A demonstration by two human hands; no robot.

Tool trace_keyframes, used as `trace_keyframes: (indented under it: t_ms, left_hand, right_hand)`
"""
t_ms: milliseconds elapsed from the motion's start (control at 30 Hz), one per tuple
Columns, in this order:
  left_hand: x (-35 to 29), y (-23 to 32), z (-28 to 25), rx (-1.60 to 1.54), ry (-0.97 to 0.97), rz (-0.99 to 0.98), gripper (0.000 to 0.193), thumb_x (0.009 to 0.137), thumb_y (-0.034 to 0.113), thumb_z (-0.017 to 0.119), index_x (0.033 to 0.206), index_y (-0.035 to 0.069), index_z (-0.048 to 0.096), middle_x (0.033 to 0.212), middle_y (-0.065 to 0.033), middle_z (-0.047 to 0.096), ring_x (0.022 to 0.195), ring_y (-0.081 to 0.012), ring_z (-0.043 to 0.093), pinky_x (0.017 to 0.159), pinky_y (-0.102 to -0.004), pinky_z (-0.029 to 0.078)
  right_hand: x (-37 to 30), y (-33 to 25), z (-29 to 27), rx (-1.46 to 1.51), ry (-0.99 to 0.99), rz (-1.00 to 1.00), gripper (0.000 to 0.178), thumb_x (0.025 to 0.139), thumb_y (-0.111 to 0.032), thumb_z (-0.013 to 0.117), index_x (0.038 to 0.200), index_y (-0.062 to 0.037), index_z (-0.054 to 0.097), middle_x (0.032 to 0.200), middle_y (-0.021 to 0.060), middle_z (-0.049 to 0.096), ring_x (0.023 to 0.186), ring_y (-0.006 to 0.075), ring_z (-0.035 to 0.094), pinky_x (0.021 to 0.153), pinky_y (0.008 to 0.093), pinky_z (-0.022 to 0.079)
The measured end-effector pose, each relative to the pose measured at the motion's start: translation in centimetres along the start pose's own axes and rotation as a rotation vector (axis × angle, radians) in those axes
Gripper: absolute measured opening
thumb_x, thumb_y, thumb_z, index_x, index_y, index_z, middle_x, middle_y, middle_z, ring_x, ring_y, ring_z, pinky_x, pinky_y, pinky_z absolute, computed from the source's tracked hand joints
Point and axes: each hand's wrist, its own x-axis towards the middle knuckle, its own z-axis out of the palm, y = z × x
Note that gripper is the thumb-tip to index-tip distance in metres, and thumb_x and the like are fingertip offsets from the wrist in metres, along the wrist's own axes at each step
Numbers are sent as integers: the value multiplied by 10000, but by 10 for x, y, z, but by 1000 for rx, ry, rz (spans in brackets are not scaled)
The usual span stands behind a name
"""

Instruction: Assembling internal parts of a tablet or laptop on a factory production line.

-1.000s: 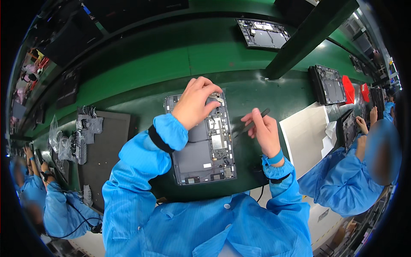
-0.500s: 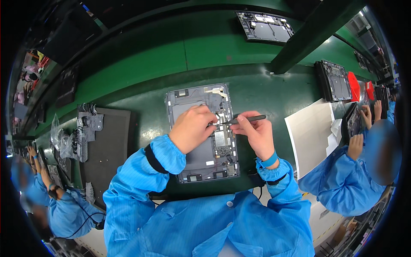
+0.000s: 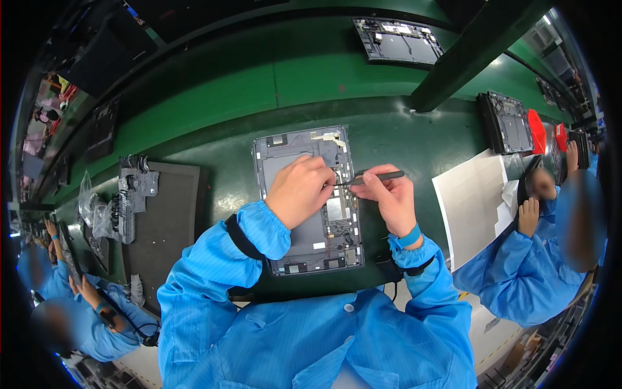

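Observation:
An opened tablet-like device (image 3: 295,243) lies flat on the green bench in front of me, its inside facing up. A circuit board (image 3: 335,209) runs along its right part. My right hand (image 3: 392,201) grips dark tweezers (image 3: 389,176) in a pinch, their tips pointing left over the board. Over the middle of the device is my left hand (image 3: 299,189), its fingers curled and drawn together at the tweezers' tips. Whatever those fingers hold, if anything, is too small or hidden to name. My left hand covers part of the chassis.
On the left, a dark foam-like tray (image 3: 162,227) bears a pile of grey and black parts (image 3: 137,185) beside clear plastic wrap (image 3: 97,214). White sheets (image 3: 470,201) lie to the right, below stacked opened devices (image 3: 505,126). A green post (image 3: 483,55) rises behind; co-workers sit on both sides.
My left hand has shifted slightly right, its fingertips closer together by the tweezers' tips. My right hand still holds the tweezers, barely moved. Co-workers on both sides have changed posture.

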Motion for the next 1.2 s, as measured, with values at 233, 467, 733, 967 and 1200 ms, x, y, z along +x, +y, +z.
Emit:
trace_keyframes:
  t_ms: [233, 467, 733, 967, 1200]
  left_hand:
    - [3, 3, 1, -48, 24, -27, 92, 781, 114, 721, 830, 55, 671, 834, -61, 638, 831, -288, 623, 751, -395, 515]
    - [6, 2, 5, -58, 89, -36, 232, 770, 65, 730, 996, 39, 680, 966, -93, 614, 939, -303, 600, 802, -397, 511]
    - [6, 6, 6, -58, 63, -34, 300, 769, 59, 731, 1063, 34, 672, 1016, -87, 588, 978, -295, 582, 827, -385, 506]
    - [6, 6, 7, -55, 61, -30, 291, 772, 78, 737, 1054, 36, 680, 1001, -82, 583, 957, -286, 578, 824, -382, 504]
    - [5, 5, 7, -42, 58, -28, 293, 772, 84, 740, 1055, 36, 680, 997, -80, 582, 957, -282, 575, 826, -381, 504]
  right_hand:
    - [2, -2, 0, 5, 10, -10, 146, 952, -61, 622, 1013, 66, 584, 911, 146, 678, 838, 220, 719, 746, 285, 606]
    - [12, -8, -3, -32, 54, -79, 118, 943, -38, 627, 999, 60, 591, 905, 122, 668, 835, 216, 718, 743, 284, 607]
    - [18, -9, -9, -98, 76, -98, 120, 944, -68, 632, 983, 41, 602, 874, 112, 679, 805, 203, 719, 712, 277, 596]
    - [18, -8, -8, -112, 64, -120, 117, 941, -63, 636, 981, 41, 601, 878, 113, 679, 801, 204, 720, 708, 274, 595]
    - [20, -7, -8, -83, 77, -73, 115, 940, -58, 635, 981, 44, 600, 879, 111, 677, 805, 206, 719, 714, 282, 600]
